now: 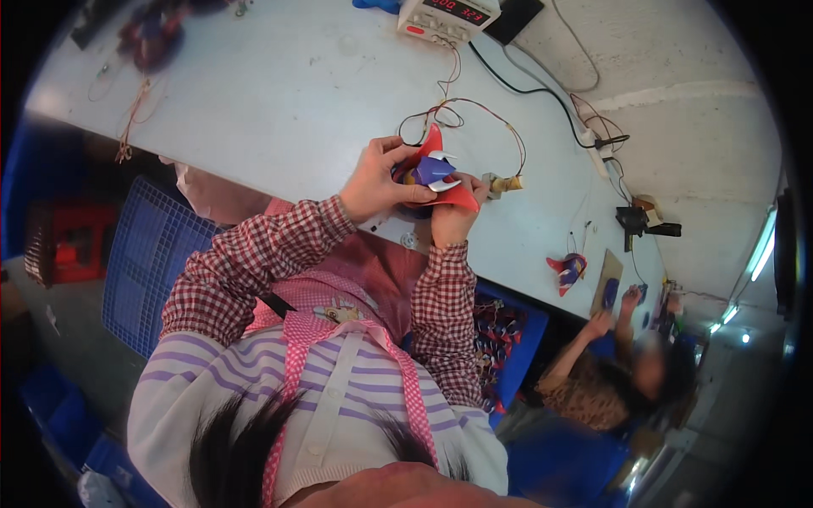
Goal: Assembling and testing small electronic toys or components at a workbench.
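Over the near edge of the white table (279, 102), both my hands hold a plastic toy (434, 169) with red fins, a purple middle and white prongs. My left hand (373, 182) grips it from the left, thumb below and fingers above. At its lower right, my right hand (456, 218) is closed on a red fin; part of those fingers is hidden behind the toy. Just right of that hand lies a small brass-coloured piece (508, 183) joined to thin wires (487, 103).
A power supply (445, 21) stands at the far edge, with cables running right. A similar toy (569, 271) lies to the right, near a black device (633, 222). A blue bin (529, 339) holds several parts. A blue crate (144, 262) is at left. Another person's hands (601, 322) work further right.
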A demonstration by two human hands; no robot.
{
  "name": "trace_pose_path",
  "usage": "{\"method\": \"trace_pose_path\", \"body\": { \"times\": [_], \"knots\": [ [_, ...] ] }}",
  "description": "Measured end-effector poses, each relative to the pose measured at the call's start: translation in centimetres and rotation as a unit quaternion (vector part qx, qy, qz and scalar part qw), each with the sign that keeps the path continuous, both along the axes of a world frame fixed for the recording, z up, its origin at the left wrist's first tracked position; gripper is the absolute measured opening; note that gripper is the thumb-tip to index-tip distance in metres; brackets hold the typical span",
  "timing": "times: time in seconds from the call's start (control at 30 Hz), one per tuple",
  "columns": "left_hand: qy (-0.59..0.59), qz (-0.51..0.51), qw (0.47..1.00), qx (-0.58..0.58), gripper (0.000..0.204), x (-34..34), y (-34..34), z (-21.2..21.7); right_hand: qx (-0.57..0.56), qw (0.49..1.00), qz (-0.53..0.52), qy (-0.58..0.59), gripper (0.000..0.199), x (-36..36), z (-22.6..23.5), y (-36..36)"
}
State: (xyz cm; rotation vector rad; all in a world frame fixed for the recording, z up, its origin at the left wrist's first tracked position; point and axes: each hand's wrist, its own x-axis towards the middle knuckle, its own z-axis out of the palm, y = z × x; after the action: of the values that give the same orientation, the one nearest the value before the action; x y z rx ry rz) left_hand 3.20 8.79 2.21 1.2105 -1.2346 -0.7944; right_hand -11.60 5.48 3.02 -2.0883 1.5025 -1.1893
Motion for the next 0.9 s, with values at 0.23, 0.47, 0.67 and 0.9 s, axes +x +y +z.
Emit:
{"method": "trace_pose_path", "body": {
  "times": [0.23, 0.47, 0.67, 0.9],
  "knots": [
    [0.319, -0.184, 0.923, 0.108, 0.065, 0.7, 0.7, 3.3, -0.07, 0.996, 0.046, -0.041, 0.026, -0.3, 0.8, 1.3],
    [0.38, -0.139, 0.909, 0.105, 0.054, 4.5, 2.9, 5.6, -0.005, 0.977, 0.162, -0.142, 0.025, 3.7, 6.3, 4.0],
    [0.394, -0.017, 0.919, -0.02, 0.057, 14.9, 4.9, 7.5, 0.002, 0.974, 0.209, -0.091, 0.025, 5.7, 6.8, 3.5],
    [0.223, 0.234, 0.946, 0.027, 0.063, 30.1, 0.8, 2.7, -0.012, 0.978, 0.197, 0.066, 0.023, 5.4, 0.4, 3.3]
  ]
}}
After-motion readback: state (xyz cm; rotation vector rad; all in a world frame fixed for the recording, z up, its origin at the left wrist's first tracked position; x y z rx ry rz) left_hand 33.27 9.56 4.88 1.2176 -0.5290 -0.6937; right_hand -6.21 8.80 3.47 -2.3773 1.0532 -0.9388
